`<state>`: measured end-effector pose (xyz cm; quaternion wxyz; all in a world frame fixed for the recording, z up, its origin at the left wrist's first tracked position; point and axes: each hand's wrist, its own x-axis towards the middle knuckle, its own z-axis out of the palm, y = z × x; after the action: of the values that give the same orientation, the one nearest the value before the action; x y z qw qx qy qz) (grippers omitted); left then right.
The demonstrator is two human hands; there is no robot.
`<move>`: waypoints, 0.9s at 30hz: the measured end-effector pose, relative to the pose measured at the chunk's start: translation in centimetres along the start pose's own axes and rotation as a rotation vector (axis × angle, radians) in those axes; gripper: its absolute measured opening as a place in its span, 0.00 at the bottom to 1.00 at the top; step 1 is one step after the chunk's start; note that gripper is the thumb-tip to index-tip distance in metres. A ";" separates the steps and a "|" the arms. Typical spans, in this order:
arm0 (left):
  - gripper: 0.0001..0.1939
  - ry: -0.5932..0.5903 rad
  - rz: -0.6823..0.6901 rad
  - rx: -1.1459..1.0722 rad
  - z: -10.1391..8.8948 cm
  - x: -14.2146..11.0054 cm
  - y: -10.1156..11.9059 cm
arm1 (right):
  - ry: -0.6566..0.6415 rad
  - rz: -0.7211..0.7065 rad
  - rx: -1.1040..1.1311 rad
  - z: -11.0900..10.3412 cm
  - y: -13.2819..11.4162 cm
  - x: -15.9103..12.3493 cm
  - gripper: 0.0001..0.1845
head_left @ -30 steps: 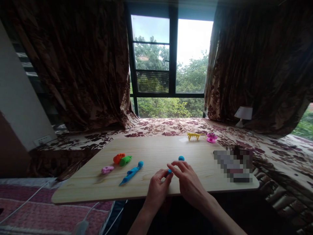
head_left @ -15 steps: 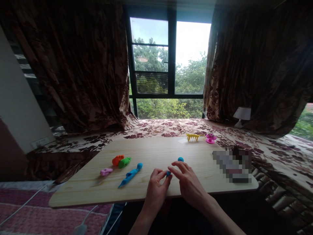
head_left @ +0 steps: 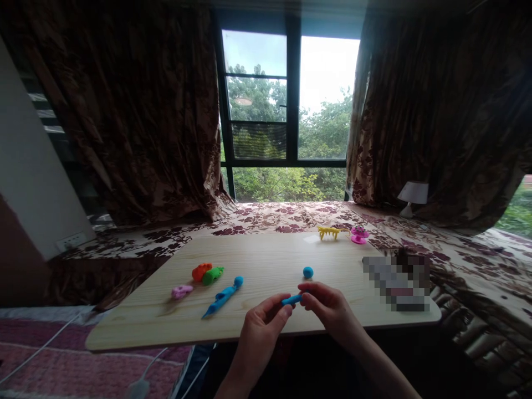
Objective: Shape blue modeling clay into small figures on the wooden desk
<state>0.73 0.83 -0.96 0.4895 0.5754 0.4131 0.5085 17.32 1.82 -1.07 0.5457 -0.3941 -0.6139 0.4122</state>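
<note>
A short roll of blue modelling clay (head_left: 292,300) is stretched between my two hands above the front of the table. My left hand (head_left: 266,321) pinches its left end between thumb and fingers. At the other end, the thumb and fingertips of my right hand (head_left: 328,305) close on it and cover its tip. A blue clay ball (head_left: 308,272) lies on the table just beyond my right hand. Left of my hands rests a long blue clay figure (head_left: 220,301) with a round ball (head_left: 238,282) at its upper end.
On the light wooden table (head_left: 249,252), orange (head_left: 201,271), green (head_left: 213,275) and pink (head_left: 182,291) clay pieces lie at the left. A yellow legged figure (head_left: 329,232) and a magenta piece (head_left: 359,235) stand at the back right. A blurred-out object (head_left: 394,282) lies at the right edge.
My right hand's raised fingers have come down and now grip the clay's right end. More of the blue clay shows, as a lengthwise roll between both hands.
</note>
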 end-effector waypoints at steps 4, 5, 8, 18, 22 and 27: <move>0.16 -0.005 0.058 0.085 -0.3 0.0 0.0 | -0.002 -0.023 -0.044 -0.3 -0.4 0.4 0.16; 0.16 -0.013 0.067 0.100 -0.3 0.0 0.1 | 0.004 -0.028 -0.053 -0.3 -0.4 0.4 0.16; 0.17 -0.011 0.073 0.116 -0.3 -0.2 0.2 | 0.000 -0.041 -0.094 -0.4 -0.6 0.6 0.15; 0.18 0.096 0.294 0.455 -0.3 0.1 0.1 | -0.002 -0.212 -0.403 -0.2 -2.5 1.0 0.08; 0.14 0.117 0.381 0.536 0.0 0.4 0.6 | -0.049 -0.306 -0.519 0.4 -3.5 0.7 0.06; 0.13 0.064 0.296 0.464 0.1 0.4 0.7 | -0.122 -0.333 -0.485 0.7 -3.5 0.7 0.10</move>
<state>0.85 1.11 -0.15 0.2518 0.7099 0.4453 0.4842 16.48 1.18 2.38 0.4579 -0.3812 -0.7824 0.1813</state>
